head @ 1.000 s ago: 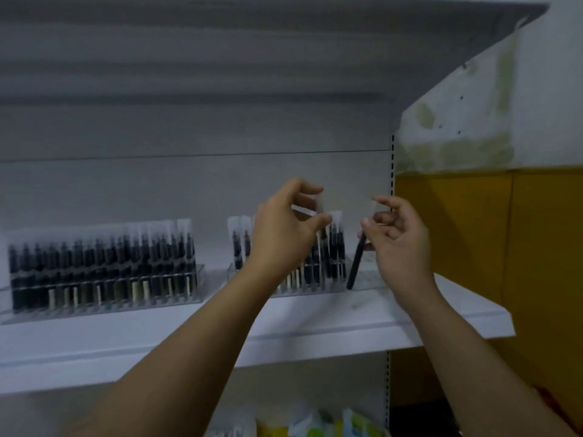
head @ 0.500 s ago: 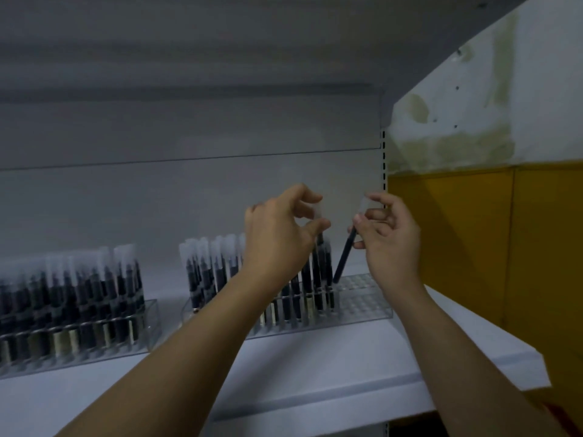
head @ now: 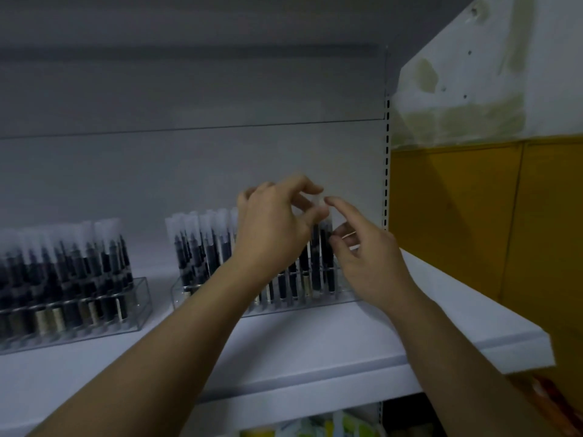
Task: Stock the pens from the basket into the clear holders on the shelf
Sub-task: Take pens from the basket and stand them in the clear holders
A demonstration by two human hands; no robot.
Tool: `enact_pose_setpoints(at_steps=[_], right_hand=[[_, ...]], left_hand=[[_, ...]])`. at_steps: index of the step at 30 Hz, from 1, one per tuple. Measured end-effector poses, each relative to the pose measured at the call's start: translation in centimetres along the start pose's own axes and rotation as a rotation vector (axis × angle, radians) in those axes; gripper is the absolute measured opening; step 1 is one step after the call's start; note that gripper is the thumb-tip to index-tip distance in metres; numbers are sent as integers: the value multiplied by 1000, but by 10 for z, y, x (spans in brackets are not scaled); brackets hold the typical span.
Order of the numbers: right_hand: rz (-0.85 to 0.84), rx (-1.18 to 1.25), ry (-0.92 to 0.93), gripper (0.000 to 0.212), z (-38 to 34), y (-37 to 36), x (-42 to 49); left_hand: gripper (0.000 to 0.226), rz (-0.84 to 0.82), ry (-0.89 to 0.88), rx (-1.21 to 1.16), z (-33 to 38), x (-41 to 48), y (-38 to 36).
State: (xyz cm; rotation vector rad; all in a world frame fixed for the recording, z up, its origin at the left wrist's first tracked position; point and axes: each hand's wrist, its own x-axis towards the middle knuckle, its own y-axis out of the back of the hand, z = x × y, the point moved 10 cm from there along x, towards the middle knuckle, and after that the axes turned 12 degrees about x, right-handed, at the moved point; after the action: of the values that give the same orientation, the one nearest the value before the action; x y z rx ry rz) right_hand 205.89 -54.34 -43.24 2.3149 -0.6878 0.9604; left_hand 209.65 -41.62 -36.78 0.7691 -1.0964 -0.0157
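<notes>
Head view: one camera, facing the shelf (head: 441, 326).
Left hand (head: 274, 228): thumb and forefinger pinch the clear cap of one pen (head: 318, 201), which is upright above the right end of the holder.
Right hand (head: 369, 260): fingers loosely spread, no grip seen; thumb just beside the end pens, contact unresolved.
Clear holder (head: 315, 302): rows of pens standing inside.
Basket: not in view.
Handling (judged): pen light, stiff, smooth. The cap may slip off, so grip the barrel below the cap.
</notes>
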Motion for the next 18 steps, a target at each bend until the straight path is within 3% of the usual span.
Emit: enact_pose_setpoints(at_steps=[8, 18], right_hand=[[-18, -102, 19, 71, 0, -2, -4], [-16, -84, -21, 75, 2, -1, -7]], left_hand=[[19, 171, 8, -99, 2, 6, 27], [19, 100, 38, -41, -8, 10, 17]])
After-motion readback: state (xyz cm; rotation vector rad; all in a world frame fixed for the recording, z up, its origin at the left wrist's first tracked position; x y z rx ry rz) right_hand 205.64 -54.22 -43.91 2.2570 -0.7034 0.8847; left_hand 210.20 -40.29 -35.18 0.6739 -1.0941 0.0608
